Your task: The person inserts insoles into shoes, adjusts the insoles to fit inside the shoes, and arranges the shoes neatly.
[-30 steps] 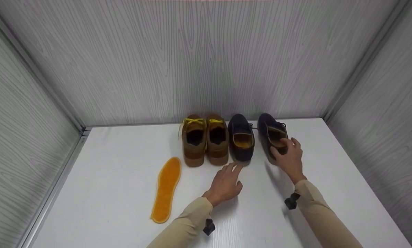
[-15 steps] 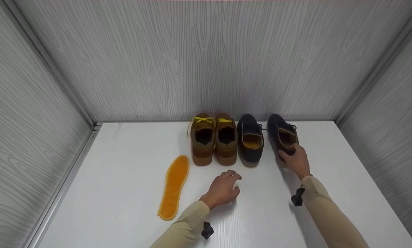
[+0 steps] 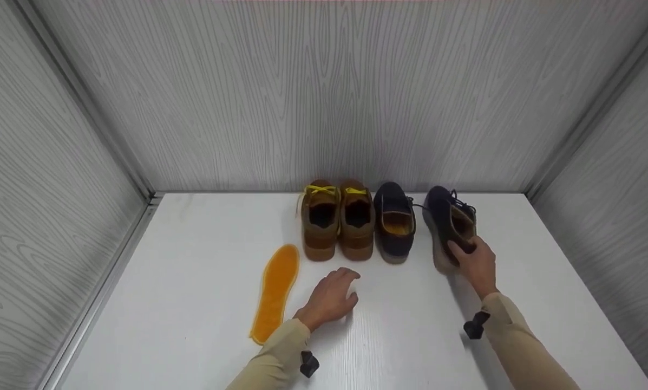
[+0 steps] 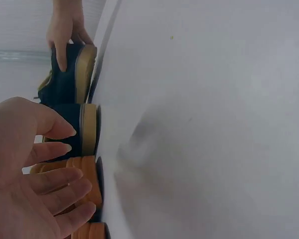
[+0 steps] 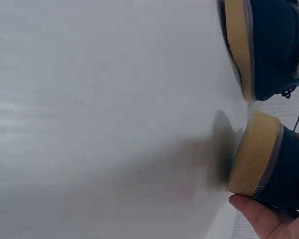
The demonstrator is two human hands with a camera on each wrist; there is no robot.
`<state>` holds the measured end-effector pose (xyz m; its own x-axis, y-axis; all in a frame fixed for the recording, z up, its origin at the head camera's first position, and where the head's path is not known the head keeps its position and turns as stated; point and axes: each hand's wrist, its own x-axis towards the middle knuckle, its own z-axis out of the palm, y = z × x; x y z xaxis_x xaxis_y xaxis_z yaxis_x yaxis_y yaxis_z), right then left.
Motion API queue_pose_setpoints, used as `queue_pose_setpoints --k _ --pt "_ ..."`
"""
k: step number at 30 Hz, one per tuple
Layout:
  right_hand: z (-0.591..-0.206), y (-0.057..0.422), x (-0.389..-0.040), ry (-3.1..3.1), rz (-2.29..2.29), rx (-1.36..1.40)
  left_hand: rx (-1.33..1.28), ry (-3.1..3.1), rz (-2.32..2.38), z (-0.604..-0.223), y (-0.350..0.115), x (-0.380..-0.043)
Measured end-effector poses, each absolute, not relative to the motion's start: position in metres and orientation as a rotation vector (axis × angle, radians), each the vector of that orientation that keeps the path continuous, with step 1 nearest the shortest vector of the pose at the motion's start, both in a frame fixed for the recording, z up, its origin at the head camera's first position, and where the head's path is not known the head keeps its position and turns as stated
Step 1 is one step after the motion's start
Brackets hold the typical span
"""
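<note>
At the right of the row, my right hand [image 3: 476,266] grips a navy shoe [image 3: 442,230] by its heel, thumb on one side of the opening. In the right wrist view that shoe's tan sole [image 5: 255,154] tilts up, with a shadow under the heel. Its mate, a second navy shoe [image 3: 394,246] with an orange lining, stands to the left. My left hand [image 3: 330,298] hovers over the white table with fingers loosely bent and nothing in them. An orange insole [image 3: 275,292] lies flat just left of that hand.
Two brown shoes [image 3: 320,238] with yellow laces stand side by side, left of the navy pair. Behind the row rises a grey wood-grain wall [image 3: 324,97], with side walls left and right. The white table [image 3: 194,260] spreads out in front.
My right hand has closed on the right navy shoe's heel, and the shoe has tilted and shifted slightly toward me. My left hand has drawn back leftward from the other navy shoe.
</note>
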<state>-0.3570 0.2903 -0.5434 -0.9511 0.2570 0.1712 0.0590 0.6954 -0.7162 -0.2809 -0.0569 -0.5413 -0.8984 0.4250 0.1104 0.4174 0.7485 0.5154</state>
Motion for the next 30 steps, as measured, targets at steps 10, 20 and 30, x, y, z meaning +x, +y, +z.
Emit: queue_pose_setpoints --k 10,20,30 --pt "-0.531 0.286 -0.297 -2.443 1.113 -0.155 0.522 2.954 0.837 -0.538 -0.092 -0.258" --pt "-0.507 0.265 -0.235 -2.355 1.147 0.061 0.447 2.99 0.807 -0.538 -0.118 -0.239" --pt "-0.518 0.236 -0.189 -2.385 1.27 0.377 0.415 2.949 0.884 -0.542 -0.128 -0.227"
